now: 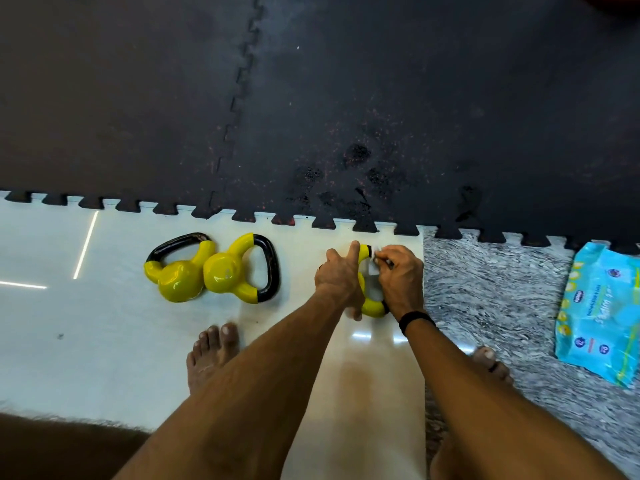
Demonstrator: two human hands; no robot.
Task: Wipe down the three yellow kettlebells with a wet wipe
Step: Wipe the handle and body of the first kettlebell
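Two yellow kettlebells with black handles lie side by side on the white floor tile: one on the left (180,271) and one on the right (239,268), touching each other. A third yellow kettlebell (372,308) lies further right, mostly hidden under my hands. My left hand (337,277) presses on its body and holds it steady. My right hand (400,278) grips a white wet wipe (374,268) against the kettlebell's handle area.
A blue pack of wet wipes (599,313) lies on the grey marbled floor at the right. Black interlocking rubber mats (311,98) cover the floor beyond the kettlebells. My bare feet (211,355) stand close behind the kettlebells.
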